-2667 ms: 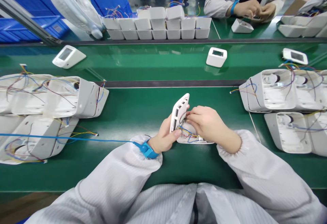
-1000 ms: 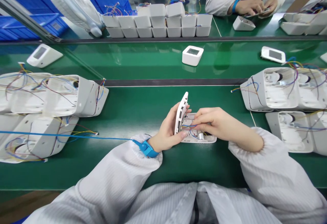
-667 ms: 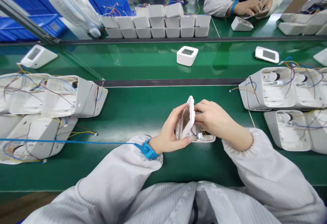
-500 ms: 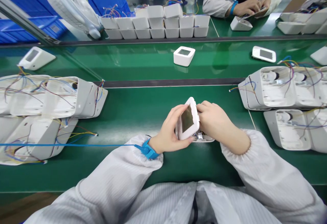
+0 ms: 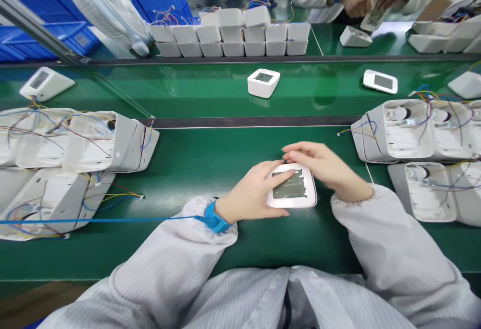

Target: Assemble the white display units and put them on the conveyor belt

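The unit (image 5: 295, 191) is parked face-up on the bench (image 5: 195, 148), gripped around its left side by the left hand (image 5: 257, 194). The right hand (image 5: 319, 163) is kinda held at the far edge, but whether anything's pinched can't really be told.

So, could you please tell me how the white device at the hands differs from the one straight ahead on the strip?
The near device is touched by the left hand; the far device is untouched. A finger partly covers the near device's screen; the far device's screen is uncovered. Both are white with rounded corners.
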The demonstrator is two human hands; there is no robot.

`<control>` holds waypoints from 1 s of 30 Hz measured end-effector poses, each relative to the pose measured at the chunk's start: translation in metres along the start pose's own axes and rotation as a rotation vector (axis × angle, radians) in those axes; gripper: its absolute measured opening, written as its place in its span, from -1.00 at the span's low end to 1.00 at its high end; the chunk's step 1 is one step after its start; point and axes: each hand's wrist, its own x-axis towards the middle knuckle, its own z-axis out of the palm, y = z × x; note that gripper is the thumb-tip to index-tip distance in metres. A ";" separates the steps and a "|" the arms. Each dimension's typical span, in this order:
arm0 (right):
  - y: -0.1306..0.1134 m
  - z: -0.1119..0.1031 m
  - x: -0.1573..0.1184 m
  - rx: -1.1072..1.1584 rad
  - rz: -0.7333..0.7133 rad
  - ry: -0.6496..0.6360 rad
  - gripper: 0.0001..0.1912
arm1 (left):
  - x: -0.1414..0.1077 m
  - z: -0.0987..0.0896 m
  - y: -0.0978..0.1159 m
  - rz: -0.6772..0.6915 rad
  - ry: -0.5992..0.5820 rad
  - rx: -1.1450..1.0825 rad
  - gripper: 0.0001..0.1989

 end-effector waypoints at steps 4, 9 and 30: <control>0.003 0.029 0.000 -0.087 -0.083 0.042 -0.72 | 0.001 0.002 0.000 -0.053 0.003 -0.015 0.03; 0.002 0.034 -0.004 -0.018 -0.143 0.131 -0.76 | 0.001 0.006 0.010 -0.101 0.008 0.016 0.11; 0.015 0.028 -0.006 -0.278 -0.369 0.209 -0.60 | -0.006 -0.013 0.004 -0.383 0.339 -0.223 -0.64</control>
